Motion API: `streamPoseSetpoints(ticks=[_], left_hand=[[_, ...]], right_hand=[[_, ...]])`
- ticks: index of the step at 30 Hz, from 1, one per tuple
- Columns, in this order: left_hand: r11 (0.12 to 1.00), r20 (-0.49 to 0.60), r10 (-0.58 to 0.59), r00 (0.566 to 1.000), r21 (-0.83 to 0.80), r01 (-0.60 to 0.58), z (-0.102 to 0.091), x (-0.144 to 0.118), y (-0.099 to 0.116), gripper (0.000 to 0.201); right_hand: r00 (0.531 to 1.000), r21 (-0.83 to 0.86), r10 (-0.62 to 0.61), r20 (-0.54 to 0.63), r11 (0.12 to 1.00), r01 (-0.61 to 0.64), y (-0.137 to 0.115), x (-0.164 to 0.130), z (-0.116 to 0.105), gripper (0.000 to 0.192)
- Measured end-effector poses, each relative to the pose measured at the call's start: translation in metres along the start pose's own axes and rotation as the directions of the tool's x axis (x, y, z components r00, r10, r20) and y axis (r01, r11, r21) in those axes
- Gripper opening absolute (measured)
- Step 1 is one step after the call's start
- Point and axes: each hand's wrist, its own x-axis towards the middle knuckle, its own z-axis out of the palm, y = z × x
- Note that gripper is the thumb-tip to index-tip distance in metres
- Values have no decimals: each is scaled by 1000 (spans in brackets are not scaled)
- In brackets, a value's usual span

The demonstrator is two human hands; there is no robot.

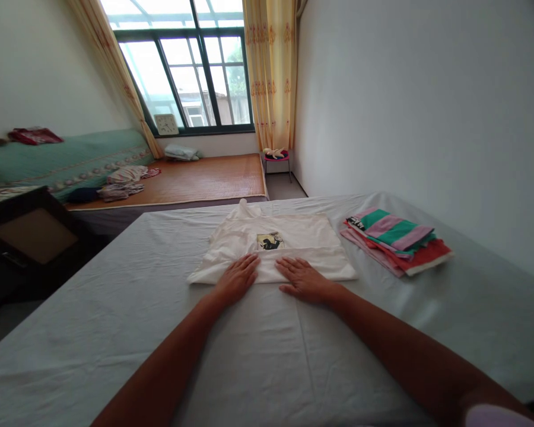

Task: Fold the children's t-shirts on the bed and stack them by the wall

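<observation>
We see both our hands lying flat, palms down and fingers spread, gripping nothing: the left hand and right hand press on the near edge of a folded white T-shirt at the centre of the frame. The shirt rests on a bed covered with a pale grey sheet; its long axis runs left to right across the frame, and its small dark printed patch sits just beyond our fingertips. The garment lies directly ahead of both hands, further up the frame, with neither hand clearly nearer. To the right of centre, apart from the shirt, sits a stack of folded clothes in pink, green and red. A window with yellow curtains fills the upper middle.
</observation>
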Motion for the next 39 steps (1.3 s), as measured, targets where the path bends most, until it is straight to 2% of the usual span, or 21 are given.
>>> streamPoseSetpoints(ticks=[3,6,11,18,22,25,26,27,29,31,32,33,35,39], left_hand=[[995,75,-95,993,40,92,-3,-4,-5,57],[985,97,-160,982,76,152,-9,-8,-17,59],[953,84,-284,955,137,272,-10,-14,-38,60],[870,28,-467,884,191,454,-17,-19,-54,57],[837,-17,-520,854,188,514,-19,-20,-55,57],[831,-58,-525,849,180,526,-16,-21,-56,56],[832,-70,-522,850,179,525,-15,-21,-56,56],[833,-80,-519,851,178,525,-14,-21,-56,56],[831,-94,-520,849,173,528,-12,-21,-56,55],[832,-97,-522,848,164,530,-12,-21,-56,54],[833,-97,-521,848,159,530,-12,-21,-56,54],[834,-97,-521,848,155,530,-13,-21,-56,54],[836,-95,-519,849,147,528,-13,-22,-56,54],[839,-94,-518,850,137,526,-12,-23,-57,54]], right_hand=[[994,-9,109,29,994,-108,16,-6,-5,75],[971,-40,238,17,971,-237,43,-14,-12,72],[887,-110,458,-60,880,-462,79,-23,-13,65],[791,-124,596,-138,782,-611,108,-29,-8,63],[725,-111,663,-189,719,-686,124,-37,-10,61],[688,-122,678,-259,684,-719,125,-39,-13,59],[699,-138,649,-299,696,-705,121,-37,-14,59],[732,-160,594,-333,730,-665,114,-35,-14,58],[841,-209,415,-346,840,-500,96,-26,-13,57],[942,-219,220,-254,936,-277,74,-16,-10,57],[969,-203,154,-194,960,-194,65,-11,-7,57],[982,-182,122,-145,972,-147,58,-8,-5,57],[985,-156,145,-94,975,-158,54,-4,-1,59],[935,-174,332,-123,921,-349,79,-11,-3,58]])
